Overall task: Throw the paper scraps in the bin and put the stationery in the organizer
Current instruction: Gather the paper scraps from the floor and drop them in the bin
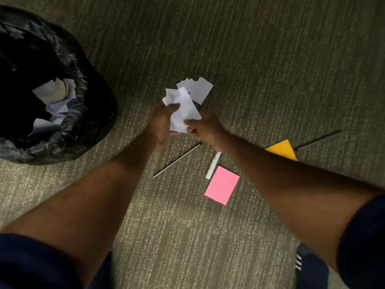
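Hands at centre: left hand and right hand, fingers curled, both grasp white paper scraps. Black-lined bin sits at nine o'clock, pink notepad at five.

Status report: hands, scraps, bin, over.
Left hand and right hand both gripping white paper scraps. Bin to the left, path clear. Pink sticky notes, marker, pens on carpet.

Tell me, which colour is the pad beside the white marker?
Pink: the pad by the marker, in the head view.
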